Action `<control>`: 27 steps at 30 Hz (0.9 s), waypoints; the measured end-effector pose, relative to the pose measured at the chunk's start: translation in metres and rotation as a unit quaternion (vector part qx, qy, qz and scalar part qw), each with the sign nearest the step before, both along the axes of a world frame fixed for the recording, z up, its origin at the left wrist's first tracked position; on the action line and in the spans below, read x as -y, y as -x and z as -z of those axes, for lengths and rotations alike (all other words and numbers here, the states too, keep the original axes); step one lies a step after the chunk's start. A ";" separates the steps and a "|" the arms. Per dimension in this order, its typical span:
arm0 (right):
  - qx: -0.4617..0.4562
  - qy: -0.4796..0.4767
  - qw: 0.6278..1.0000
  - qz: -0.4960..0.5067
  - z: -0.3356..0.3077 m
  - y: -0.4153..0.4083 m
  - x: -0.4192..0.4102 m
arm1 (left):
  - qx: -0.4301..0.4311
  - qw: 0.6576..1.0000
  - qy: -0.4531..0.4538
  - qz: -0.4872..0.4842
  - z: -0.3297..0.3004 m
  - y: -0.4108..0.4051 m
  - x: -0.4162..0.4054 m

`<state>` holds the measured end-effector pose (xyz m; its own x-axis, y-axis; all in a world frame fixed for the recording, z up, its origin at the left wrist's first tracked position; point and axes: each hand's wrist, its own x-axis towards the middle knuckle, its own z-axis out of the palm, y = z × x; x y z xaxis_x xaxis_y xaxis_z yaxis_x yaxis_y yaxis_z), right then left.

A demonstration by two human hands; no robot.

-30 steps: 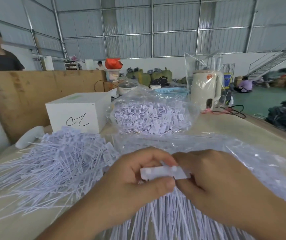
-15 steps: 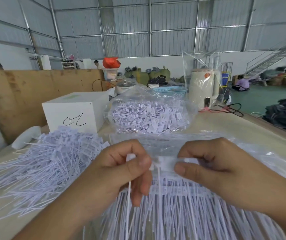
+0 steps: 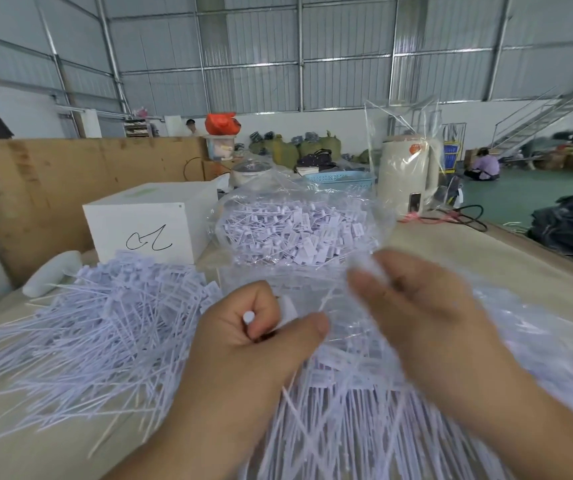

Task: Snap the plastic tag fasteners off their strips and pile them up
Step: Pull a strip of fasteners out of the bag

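Since the frame half a second ago the two hands are drawing apart: the left hand (image 3: 243,344) is now sitting lower and nearer the body, the right hand (image 3: 423,306) lifting up and to the right, blurred with motion. The left fingers (image 3: 261,306) are curling round a thin white plastic tag fastener (image 3: 248,318), whose rounded end is poking out between thumb and forefinger. The right fingers (image 3: 361,282) are lying loosely bent around something pale and smeared; whether they are pinching it I cannot tell. Below both hands a sheaf of white plastic fastener strips (image 3: 347,410) is fanning toward the camera, flat rectangular heads in rows, long needle-thin tails. On the tan worktop (image 3: 486,258) to the left one loose pile of separated white fasteners (image 3: 105,323) is lying, too many to count. Behind the hands one clear plastic bag of fasteners (image 3: 295,233) is sitting beside one white cardboard box with a black scribble (image 3: 146,223).
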<state>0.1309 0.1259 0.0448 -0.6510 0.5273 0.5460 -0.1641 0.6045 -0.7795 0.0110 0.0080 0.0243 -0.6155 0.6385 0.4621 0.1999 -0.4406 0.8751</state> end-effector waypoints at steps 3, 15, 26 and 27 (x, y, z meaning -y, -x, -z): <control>-0.020 0.031 0.999 0.002 -0.011 -0.013 -0.019 | 0.008 1.000 0.010 0.006 0.002 0.002 0.000; 0.170 0.031 0.953 -0.249 0.003 -0.008 -0.016 | -0.129 0.952 0.166 0.222 -0.004 0.009 0.011; 0.200 0.019 0.965 -0.171 -0.003 -0.006 -0.018 | -0.120 0.959 0.148 0.208 -0.008 0.022 0.013; 0.183 0.024 0.971 -0.149 -0.002 -0.004 -0.017 | -0.123 0.972 0.131 0.154 -0.005 0.017 0.009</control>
